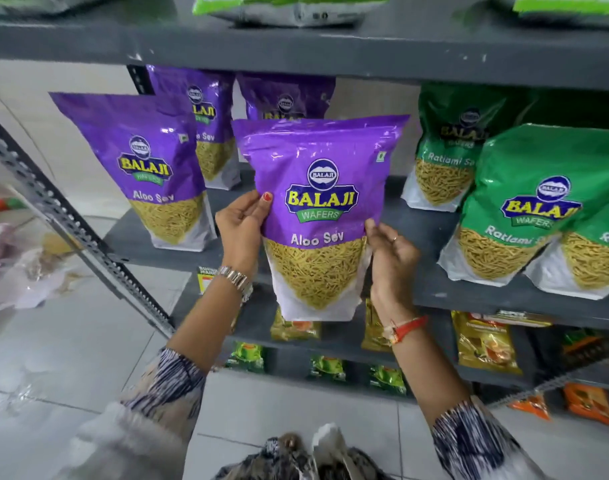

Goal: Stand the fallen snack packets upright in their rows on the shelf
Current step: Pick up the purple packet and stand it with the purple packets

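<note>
Packet of Aloo Sev held upright in front of the shelf

Purple Balaji Aloo Sev packet (318, 216) sits upright between two hands, in front of the grey metal shelf (469, 289), its bottom edge hanging lower than the shelf's front lip. The left hand (240, 226) clamps the packet's left edge, thumb on the printed front, fingers behind. The right hand (391, 251) clasps the right edge, fingers curled around it; a ring shows on one finger. A metal watch (237, 280) circles the left wrist, a red thread band (405, 327) the right.

On the shelf, to the left, another purple Aloo Sev packet (157, 168) stands upright, with two more purple packets (206, 123) behind it and behind the held one. To the right, green Ratlami Sev packets (524, 206) lean in their row, one farther back (448, 147). Lower shelves carry smaller yellow, green and orange packets (484, 341). White-and-green bags (296, 8) lie on the shelf above. A perforated grey upright (71, 223) runs diagonally at left over a pale tiled floor (71, 341).
</note>
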